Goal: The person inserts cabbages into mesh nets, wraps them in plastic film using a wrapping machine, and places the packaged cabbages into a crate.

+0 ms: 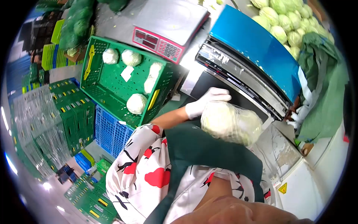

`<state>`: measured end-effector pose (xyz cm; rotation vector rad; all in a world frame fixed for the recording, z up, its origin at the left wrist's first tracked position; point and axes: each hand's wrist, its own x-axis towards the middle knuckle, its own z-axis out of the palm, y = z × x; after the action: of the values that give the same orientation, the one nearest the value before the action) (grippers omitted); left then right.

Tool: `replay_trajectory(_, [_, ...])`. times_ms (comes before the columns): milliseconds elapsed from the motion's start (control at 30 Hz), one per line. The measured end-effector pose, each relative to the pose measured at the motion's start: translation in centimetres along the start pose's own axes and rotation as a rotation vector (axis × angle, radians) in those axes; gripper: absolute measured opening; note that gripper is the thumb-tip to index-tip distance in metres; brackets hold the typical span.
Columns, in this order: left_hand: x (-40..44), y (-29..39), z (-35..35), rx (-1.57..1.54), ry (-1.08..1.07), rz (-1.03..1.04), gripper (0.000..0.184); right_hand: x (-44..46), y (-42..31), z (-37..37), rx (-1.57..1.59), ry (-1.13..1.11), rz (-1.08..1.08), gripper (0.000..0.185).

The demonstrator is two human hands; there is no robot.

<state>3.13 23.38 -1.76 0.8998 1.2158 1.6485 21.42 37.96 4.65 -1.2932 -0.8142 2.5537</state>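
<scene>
My left hand (pixel 212 100), in a white glove, is closed on the upper left end of a pair of pale cabbages (pixel 232 124) in clear film. The cabbages are close to my chest, over the front of a wrapping machine (pixel 242 71) with a blue cover. My right hand does not show; the wrapped cabbages and my apron may hide it. To the left, a green crate (pixel 112 87) holds several white-wrapped heads (pixel 136 103) and a white slip of paper (pixel 127 73).
A scale (pixel 169 26) with a red-framed panel stands behind the crate. Loose cabbages (pixel 287 22) are piled at the back right, beside green cloth (pixel 322 89). Stacked green crates (pixel 71 108) stand at left, and a blue crate (pixel 112 128) supports the green one.
</scene>
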Motion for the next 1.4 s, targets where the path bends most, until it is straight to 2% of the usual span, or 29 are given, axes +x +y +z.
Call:
replay_trajectory(67, [0.7,2.6,0.7,-0.552,0.025,-0.243,0.029,-1.0,-1.9,3.4,0.093,-0.068,0.019,0.08])
replay_trajectory(133, [0.1,6.1,1.4,-0.694,0.101,-0.15,0.035,-1.6,-2.7,5.0,0.042,-0.08,0.006,0.087])
replay_trajectory(167, [-1.1,4.8,0.4,-0.796,0.008,-0.211,0.039,-1.7,-2.8,5.3,-0.005,-0.082,-0.009,0.091])
replay_trajectory(267, [-5.5,2.7,-2.5,-0.582,0.333,-0.494,0.043,0.3,-0.2,0.5,-0.513,-0.246,-0.152,0.07])
replay_trajectory(333, [-9.3,3.4,-4.5,-0.705,0.404,-0.402,0.053,1.9,0.3,3.5,-0.917,-0.225,-0.216,0.058])
replay_trajectory(367, [-10.7,4.6,-4.4,-0.503,0.471,-0.301,0.054,2.6,1.4,5.2,-0.735,-0.304,-0.2,0.053])
replay_trajectory(400, [-11.8,5.7,-4.3,-0.3,0.536,-0.2,0.055,3.1,1.8,8.1,-0.738,-0.381,-0.159,0.052])
replay_trajectory(433, [-12.9,5.7,-4.9,-0.247,0.624,-0.204,0.047,4.1,2.6,10.1,-0.8,-0.448,-0.203,0.053])
replay_trajectory(467, [-14.0,5.9,-6.1,-0.2,0.71,-0.202,0.049,4.9,2.6,12.5,-0.709,-0.547,-0.084,0.05])
replay_trajectory(500, [-15.4,5.6,-7.9,-0.182,0.772,-0.117,0.051,6.4,3.4,13.4,-0.557,-0.717,0.049,0.057])
replay_trajectory(533, [-17.0,4.4,-9.8,-0.505,0.808,-0.116,0.049,7.0,3.9,14.9,-0.591,-0.817,0.053,0.065])
replay_trajectory(567, [-19.6,1.4,-11.9,-0.617,0.92,-0.058,0.049,6.2,4.0,16.8,-0.723,-0.829,0.04,0.068])
replay_trajectory(600, [-20.7,1.5,-13.4,-0.651,1.016,-0.045,0.048,5.6,3.8,18.5,-0.855,-0.837,0.02,0.07])
replay_trajectory(633, [-21.7,1.8,-14.8,-0.651,1.116,-0.037,0.05,5.7,4.0,18.8,-0.969,-0.853,-0.093,0.073])
replay_trajectory(667, [-23.0,1.6,-16.5,-0.627,1.181,-0.019,0.048,6.2,4.6,18.2,-1.001,-0.834,-0.203,0.07])
replay_trajectory(733, [-26.0,-1.3,-20.4,-0.709,1.204,0.041,0.047,7.0,5.1,16.7,-0.96,-0.722,-0.182,0.059])
replay_trajectory(833, [-29.0,-7.4,-25.4,-0.655,1.319,-0.027,0.049,7.1,4.5,14.7,-0.787,-0.578,0.004,0.046])
replay_trajectory(867, [-29.0,-8.7,-26.1,-0.61,1.315,-0.056,0.05,7.3,4.5,13.5,-0.789,-0.522,-0.032,0.039])
replay_trajectory(933, [-28.1,-10.5,-27.0,-0.372,1.138,-0.014,0.056,6.8,2.9,12.3,-0.879,-0.452,-0.093,0.04])
replay_trajectory(1000, [-29.3,-12.7,-27.9,-0.744,1.134,-0.082,0.063,6.7,0.2,10.9,-1.087,-0.352,-0.338,0.035])
replay_trajectory(1067, [-30.0,-14.0,-29.2,-0.735,1.111,-0.163,0.069,7.2,-3.2,8.8,-1.153,-0.114,-0.573,0.031])
replay_trajectory(1133, [-30.3,-13.4,-30.4,-0.677,1.306,-0.38,0.065,8.0,-7.9,7.2,-1.142,0.177,-0.799,0.023])
replay_trajectory(1167, [-31.0,-13.4,-31.6,-0.432,1.505,-0.421,0.065,9.4,-10.3,4.9,-1.266,0.267,-1.065,0.022])
replay_trajectory(1200, [-30.7,-13.5,-32.7,-0.172,1.69,-0.451,0.065,10.2,-13.1,3.3,-1.327,0.351,-1.14,0.024])
replay_trajectory(1233, [-28.4,-10.6,-32.0,0.219,1.733,-0.445,0.062,11.9,-15.6,0.6,-1.486,0.468,-1.209,0.031])
replay_trajectory(1267, [-24.5,-5.4,-30.1,0.613,1.744,-0.423,0.058,12.7,-17.8,-0.8,-1.586,0.551,-1.139,0.036])
replay_trajectory(1333, [-14.3,1.6,-27.3,0.75,1.466,-0.008,0.049,15.3,-21.4,-3.1,-1.872,0.676,-1.31,0.041])
replay_trajectory(1367, [-9.6,3.6,-26.6,0.67,1.417,-0.017,0.043,16.4,-23.1,-4.5,-1.95,0.609,-1.252,0.041])
replay_trajectory(1400, [-4.3,5.8,-25.5,0.65,1.26,0.0,0.042,17.5,-24.4,-5.8,-2.021,0.54,-1.195,0.041])
